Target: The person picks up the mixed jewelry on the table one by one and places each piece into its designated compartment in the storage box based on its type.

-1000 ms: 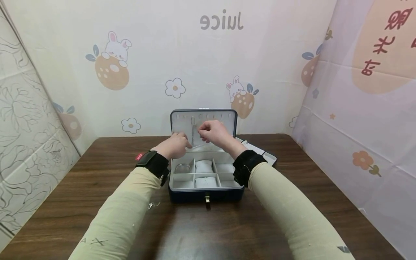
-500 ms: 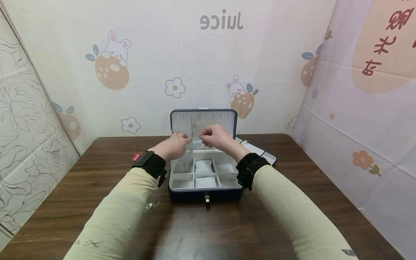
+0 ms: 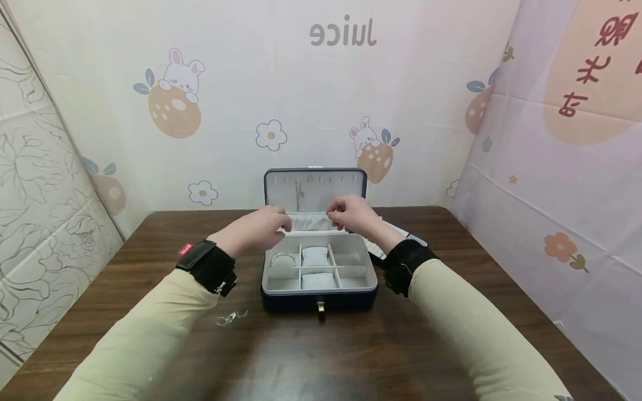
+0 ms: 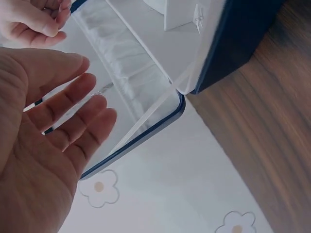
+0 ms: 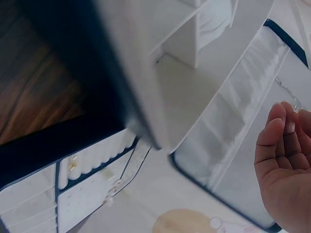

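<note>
A dark blue jewelry box (image 3: 293,303) stands with its lid raised at the back. Its white inside is divided into several compartments. From a hook in the lid hangs a thin necklace (image 3: 300,192), and a gathered pocket (image 3: 307,221) crosses the lid below it. My left hand (image 3: 258,227) is over the box's back left corner, its fingers loosely bent and nothing in them in the left wrist view. My right hand (image 3: 355,214) hovers before the lid's right side. Its fingers are relaxed, with no held object visible. A bracelet (image 3: 282,259) lies in the back left compartment.
A silver chain (image 3: 230,318) lies on the brown wooden table (image 3: 321,356), left of the box's front. Behind the box's right side lies a white tray (image 5: 85,194) with ring rolls and some jewelry. A printed cloth (image 3: 311,83) hangs behind.
Both hands have drawn apart and away from the hanging necklace, the left one leftward, the right one rightward and lower. The necklace stays on the lid, and the lid pocket shows more fully.
</note>
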`<state>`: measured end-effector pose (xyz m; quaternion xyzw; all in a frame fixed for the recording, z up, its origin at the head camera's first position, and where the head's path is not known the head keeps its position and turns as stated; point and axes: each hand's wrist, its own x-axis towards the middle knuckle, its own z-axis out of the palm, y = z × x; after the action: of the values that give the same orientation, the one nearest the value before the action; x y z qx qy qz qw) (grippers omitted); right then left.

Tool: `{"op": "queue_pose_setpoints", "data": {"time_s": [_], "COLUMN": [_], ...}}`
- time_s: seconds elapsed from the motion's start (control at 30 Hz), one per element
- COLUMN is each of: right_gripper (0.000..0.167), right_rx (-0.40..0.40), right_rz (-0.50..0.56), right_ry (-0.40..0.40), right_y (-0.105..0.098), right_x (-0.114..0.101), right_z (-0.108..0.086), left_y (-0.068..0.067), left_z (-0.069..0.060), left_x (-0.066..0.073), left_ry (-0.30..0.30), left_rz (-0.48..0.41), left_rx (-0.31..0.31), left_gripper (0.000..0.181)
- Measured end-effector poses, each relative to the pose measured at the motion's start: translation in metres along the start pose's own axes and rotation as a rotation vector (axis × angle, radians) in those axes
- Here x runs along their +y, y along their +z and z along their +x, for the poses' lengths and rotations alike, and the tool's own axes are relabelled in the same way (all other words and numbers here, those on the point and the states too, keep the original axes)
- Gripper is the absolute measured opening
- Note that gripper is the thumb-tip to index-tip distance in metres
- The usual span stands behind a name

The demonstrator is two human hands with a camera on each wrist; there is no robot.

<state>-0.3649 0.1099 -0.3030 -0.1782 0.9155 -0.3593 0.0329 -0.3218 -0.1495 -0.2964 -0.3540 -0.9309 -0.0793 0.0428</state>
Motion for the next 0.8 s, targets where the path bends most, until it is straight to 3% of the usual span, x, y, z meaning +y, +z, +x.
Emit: {"op": "queue_pose_setpoints", "data": {"time_s": [0.07, 0.17, 0.57, 0.8], "right_gripper": [0.023, 0.023, 0.026, 0.021], "right_rx": [0.012, 0.019, 0.021, 0.013], "right_rz": [-0.024, -0.042, -0.069, -0.047], "right_ry": [0.011, 0.027, 0.118, 0.181], "right_y": [-0.003, -0.008, -0.024, -0.022], "right_x": [0.005, 0.013, 0.044, 0.057], "right_z": [-0.002, -0.005, -0.023, -0.027], "left_y": [-0.002, -0.004, 0.001, 0.012], "left_z": [-0.007, -0.019, -0.063, -0.078], "left_x": [0.0, 0.0, -0.009, -0.013], "left_ry": [0.015, 0.02, -0.095, -0.085], "left_rz": [-0.013, -0.038, -0.103, -0.133], "left_rx": [0.012, 0.006, -0.201, -0.242], "left_gripper": [0.008, 0.016, 0.012, 0.017]}}
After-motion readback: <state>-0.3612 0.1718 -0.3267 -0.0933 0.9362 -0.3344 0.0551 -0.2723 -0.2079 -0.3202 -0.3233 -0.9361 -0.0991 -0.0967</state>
